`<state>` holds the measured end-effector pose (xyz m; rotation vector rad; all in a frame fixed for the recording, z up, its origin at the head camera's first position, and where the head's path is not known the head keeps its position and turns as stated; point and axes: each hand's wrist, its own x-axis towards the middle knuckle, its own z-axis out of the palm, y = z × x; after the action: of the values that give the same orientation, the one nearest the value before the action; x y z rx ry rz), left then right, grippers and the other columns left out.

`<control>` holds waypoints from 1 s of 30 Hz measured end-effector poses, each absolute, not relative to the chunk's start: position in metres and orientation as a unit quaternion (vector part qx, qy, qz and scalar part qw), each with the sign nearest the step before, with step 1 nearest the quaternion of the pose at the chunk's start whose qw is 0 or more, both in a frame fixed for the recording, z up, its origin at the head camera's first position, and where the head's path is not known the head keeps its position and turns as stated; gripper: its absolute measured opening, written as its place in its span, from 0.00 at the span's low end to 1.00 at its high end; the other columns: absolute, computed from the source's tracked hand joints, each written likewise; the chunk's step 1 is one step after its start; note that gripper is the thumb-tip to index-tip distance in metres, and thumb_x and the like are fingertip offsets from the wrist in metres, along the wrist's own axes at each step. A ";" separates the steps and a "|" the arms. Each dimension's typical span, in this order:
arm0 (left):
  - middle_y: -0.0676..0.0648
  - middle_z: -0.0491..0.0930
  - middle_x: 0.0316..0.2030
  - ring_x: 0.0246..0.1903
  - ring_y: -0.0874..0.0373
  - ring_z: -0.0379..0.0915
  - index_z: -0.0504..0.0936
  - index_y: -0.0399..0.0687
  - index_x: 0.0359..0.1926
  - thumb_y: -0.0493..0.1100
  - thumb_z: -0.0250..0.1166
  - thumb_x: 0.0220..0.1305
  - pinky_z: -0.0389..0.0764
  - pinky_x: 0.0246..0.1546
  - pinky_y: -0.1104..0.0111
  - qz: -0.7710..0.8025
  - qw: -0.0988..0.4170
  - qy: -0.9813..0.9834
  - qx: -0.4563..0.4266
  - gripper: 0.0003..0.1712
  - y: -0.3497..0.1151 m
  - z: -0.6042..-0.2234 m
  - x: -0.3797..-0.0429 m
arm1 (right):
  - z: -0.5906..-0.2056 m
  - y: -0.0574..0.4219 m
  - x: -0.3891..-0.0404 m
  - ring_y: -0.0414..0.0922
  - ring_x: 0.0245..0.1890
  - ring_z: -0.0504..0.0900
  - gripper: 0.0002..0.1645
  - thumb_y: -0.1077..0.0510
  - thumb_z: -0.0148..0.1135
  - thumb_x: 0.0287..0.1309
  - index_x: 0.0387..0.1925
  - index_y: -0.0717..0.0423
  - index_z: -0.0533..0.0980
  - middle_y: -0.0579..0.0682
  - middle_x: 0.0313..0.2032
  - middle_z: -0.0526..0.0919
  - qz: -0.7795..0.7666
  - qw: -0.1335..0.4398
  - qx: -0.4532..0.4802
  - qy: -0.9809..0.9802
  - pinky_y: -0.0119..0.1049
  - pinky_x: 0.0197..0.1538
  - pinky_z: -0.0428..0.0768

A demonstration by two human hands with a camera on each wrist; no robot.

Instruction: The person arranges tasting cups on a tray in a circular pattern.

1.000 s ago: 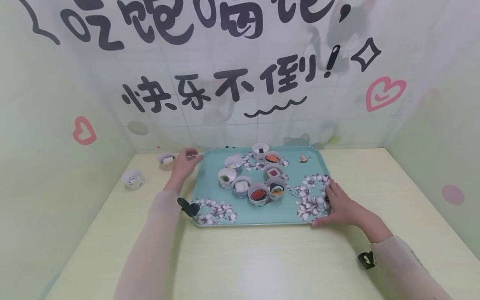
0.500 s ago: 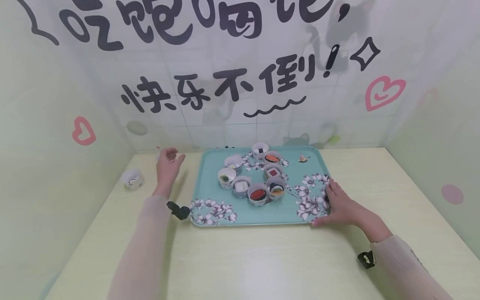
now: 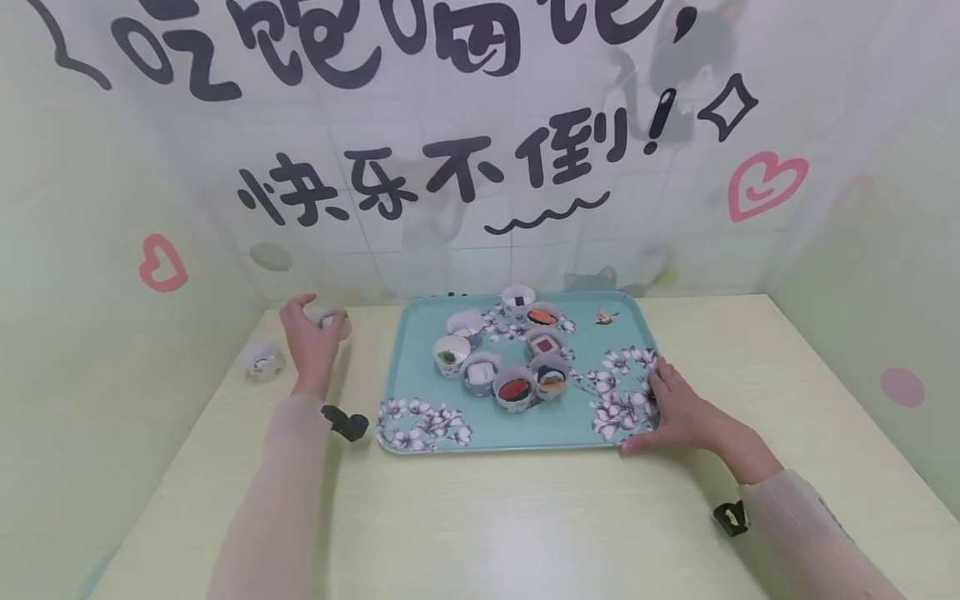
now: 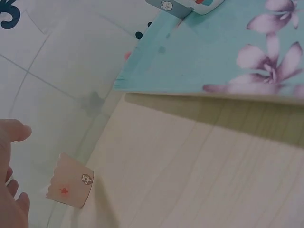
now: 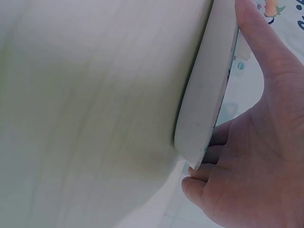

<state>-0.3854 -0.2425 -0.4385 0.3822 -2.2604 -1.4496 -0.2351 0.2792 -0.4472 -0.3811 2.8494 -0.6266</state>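
Note:
My left hand (image 3: 307, 337) reaches over a small paper cup (image 3: 333, 321) at the table's back left, thumb and fingers spread about it. In the left wrist view this peach paper cup (image 4: 71, 183), scalloped and printed with stars, stands apart from the thumb and fingers (image 4: 14, 130). My right hand (image 3: 686, 412) rests on the near right corner of a turquoise flowered tray (image 3: 442, 425), thumb at the front edge and fingers along the side. In the right wrist view the right hand (image 5: 270, 128) touches the tray rim (image 5: 209, 90). Several paper cups (image 3: 513, 390) holding sushi-like pieces form a ring on the tray.
Another white patterned cup (image 3: 262, 361) stands left of the left hand, near the side wall. A wall (image 3: 450, 267) with black lettering rises behind the pale wooden table (image 3: 510, 525). Side walls flank the table, one with a pink heart (image 3: 162, 262).
My left hand has moved left from beside the tray's left edge to the paper cup, its thumb and fingers spreading about it. The right hand and tray have not visibly moved.

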 end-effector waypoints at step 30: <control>0.33 0.47 0.76 0.73 0.37 0.52 0.38 0.41 0.78 0.41 0.63 0.64 0.58 0.76 0.52 -0.525 0.076 -0.829 0.175 0.53 -0.254 -0.456 -0.406 | -0.447 0.280 -0.235 0.76 0.74 0.38 0.83 0.32 0.79 0.37 0.70 0.85 0.41 0.82 0.72 0.35 -0.206 0.098 -0.134 0.964 0.69 0.73 0.48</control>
<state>-0.4065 -0.2542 -0.4563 0.5253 -2.4873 -1.5739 -0.2353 0.2802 -0.4473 -0.3956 2.8542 -0.6109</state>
